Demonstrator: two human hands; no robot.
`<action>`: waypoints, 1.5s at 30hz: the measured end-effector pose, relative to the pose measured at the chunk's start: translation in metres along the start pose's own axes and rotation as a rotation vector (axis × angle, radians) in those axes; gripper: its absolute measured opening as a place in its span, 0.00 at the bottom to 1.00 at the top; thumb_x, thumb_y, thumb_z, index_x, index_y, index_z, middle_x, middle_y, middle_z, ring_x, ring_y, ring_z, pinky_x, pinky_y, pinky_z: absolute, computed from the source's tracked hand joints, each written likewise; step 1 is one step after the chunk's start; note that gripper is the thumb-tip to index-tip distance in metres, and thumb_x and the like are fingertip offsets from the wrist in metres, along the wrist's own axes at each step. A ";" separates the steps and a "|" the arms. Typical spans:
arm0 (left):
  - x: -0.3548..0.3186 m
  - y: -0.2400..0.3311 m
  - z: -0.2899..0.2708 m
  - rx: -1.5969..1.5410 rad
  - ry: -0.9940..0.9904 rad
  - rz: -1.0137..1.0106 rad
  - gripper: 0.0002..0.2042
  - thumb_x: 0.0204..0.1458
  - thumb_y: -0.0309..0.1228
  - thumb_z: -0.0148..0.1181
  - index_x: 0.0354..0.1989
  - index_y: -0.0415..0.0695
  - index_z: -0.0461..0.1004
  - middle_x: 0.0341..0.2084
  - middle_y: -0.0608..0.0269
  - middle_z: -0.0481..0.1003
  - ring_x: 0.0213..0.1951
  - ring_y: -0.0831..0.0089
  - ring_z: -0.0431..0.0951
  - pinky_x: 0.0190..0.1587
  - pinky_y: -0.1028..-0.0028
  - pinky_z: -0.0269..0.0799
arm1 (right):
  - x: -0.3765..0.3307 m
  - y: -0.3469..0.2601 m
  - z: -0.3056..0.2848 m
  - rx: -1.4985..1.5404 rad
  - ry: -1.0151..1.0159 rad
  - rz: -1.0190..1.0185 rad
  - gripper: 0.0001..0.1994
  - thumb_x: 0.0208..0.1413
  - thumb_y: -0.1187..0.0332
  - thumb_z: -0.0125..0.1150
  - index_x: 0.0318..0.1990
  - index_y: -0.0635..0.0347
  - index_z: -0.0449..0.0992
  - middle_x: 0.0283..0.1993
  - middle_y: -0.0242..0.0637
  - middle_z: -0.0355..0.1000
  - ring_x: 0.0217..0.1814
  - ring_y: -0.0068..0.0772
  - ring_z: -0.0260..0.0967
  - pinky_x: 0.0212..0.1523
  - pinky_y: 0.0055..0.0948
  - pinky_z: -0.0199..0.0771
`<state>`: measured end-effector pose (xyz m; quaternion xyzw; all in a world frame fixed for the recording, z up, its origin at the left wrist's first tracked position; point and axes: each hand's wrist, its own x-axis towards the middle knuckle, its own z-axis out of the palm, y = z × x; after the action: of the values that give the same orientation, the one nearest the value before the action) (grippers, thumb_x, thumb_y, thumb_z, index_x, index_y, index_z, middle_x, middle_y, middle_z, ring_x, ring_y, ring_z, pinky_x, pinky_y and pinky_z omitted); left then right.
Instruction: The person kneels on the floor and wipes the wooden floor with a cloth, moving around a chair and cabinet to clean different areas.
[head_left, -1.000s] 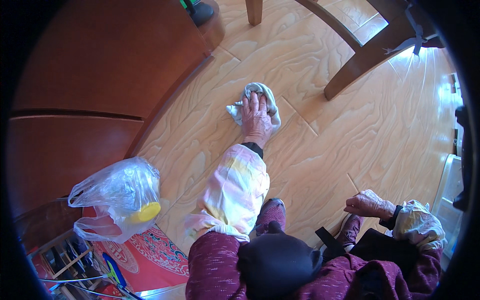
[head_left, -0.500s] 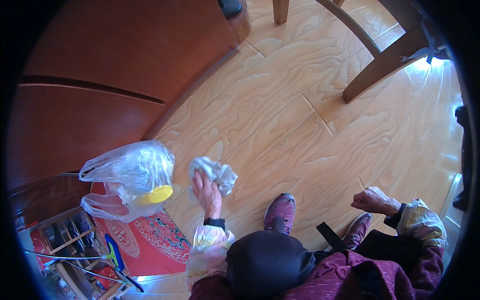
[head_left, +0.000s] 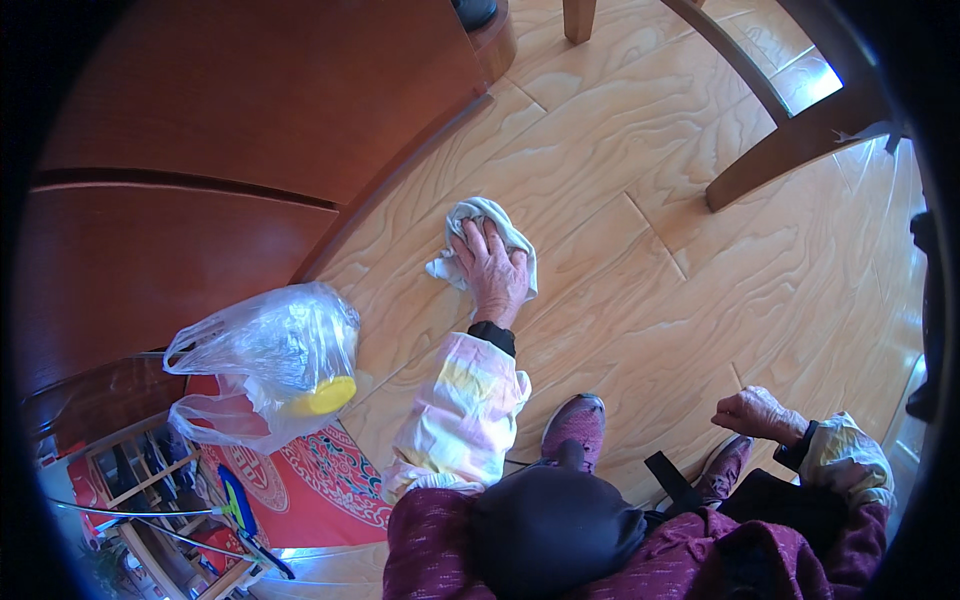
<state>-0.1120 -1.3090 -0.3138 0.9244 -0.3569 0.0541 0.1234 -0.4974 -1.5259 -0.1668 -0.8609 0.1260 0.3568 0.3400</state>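
Note:
A crumpled pale cloth (head_left: pixel 478 208) lies on the wood-patterned floor (head_left: pixel 590 320), spread out under my left hand (head_left: pixel 494 275). The fingers press down on the rag and bunch part of it, with its edges showing around them. My right hand (head_left: pixel 760 413) is curled into a fist above the floor at the lower right, beside my right shoe (head_left: pixel 722 470), and nothing shows in it. Both forearms wear pale patterned sleeve covers (head_left: pixel 462 400).
A reddish-brown wooden cabinet (head_left: pixel 230 100) fills the upper left. Against it rests a clear plastic bag (head_left: pixel 290 330) with a yellow lid (head_left: pixel 325 396), partly over a red patterned mat (head_left: pixel 330 500). Wooden furniture legs (head_left: pixel 770 170) stand upper right; a blue-green squeegee-like tool (head_left: pixel 237 500) lies lower left.
My left hand has carried the cloth forward and to the right, from near the bag to farther out on the floor. The right fist stays in nearly the same place.

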 end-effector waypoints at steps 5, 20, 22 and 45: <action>-0.020 -0.055 -0.021 -0.214 -0.126 -0.114 0.30 0.49 0.37 0.53 0.61 0.37 0.58 0.62 0.46 0.54 0.62 0.47 0.54 0.64 0.56 0.48 | 0.005 -0.003 -0.004 -0.018 0.003 0.034 0.14 0.51 0.58 0.59 0.22 0.58 0.74 0.20 0.47 0.69 0.25 0.53 0.68 0.25 0.44 0.69; -0.092 -0.058 -0.039 0.066 -0.139 -0.219 0.27 0.54 0.37 0.49 0.60 0.35 0.59 0.59 0.37 0.56 0.63 0.43 0.52 0.64 0.51 0.47 | 0.001 0.001 0.004 0.026 -0.010 0.004 0.13 0.51 0.58 0.59 0.23 0.57 0.75 0.20 0.46 0.69 0.26 0.52 0.69 0.26 0.43 0.69; -0.088 -0.052 -0.044 0.296 -0.212 -0.044 0.25 0.54 0.36 0.48 0.59 0.36 0.60 0.59 0.40 0.58 0.62 0.44 0.54 0.63 0.50 0.48 | 0.002 -0.001 0.002 0.006 -0.036 0.004 0.13 0.51 0.58 0.59 0.23 0.58 0.74 0.20 0.46 0.69 0.26 0.52 0.69 0.26 0.43 0.69; -0.085 -0.136 -0.109 -0.124 -0.196 -0.530 0.16 0.39 0.34 0.65 0.37 0.46 0.68 0.35 0.50 0.72 0.39 0.53 0.73 0.40 0.60 0.68 | -0.003 0.006 0.004 0.042 0.002 0.080 0.13 0.50 0.58 0.60 0.24 0.58 0.75 0.20 0.46 0.70 0.26 0.51 0.70 0.27 0.43 0.70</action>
<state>-0.0840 -1.1278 -0.2509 0.9769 -0.1156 -0.0918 0.1542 -0.5046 -1.5279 -0.1701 -0.8483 0.1681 0.3663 0.3435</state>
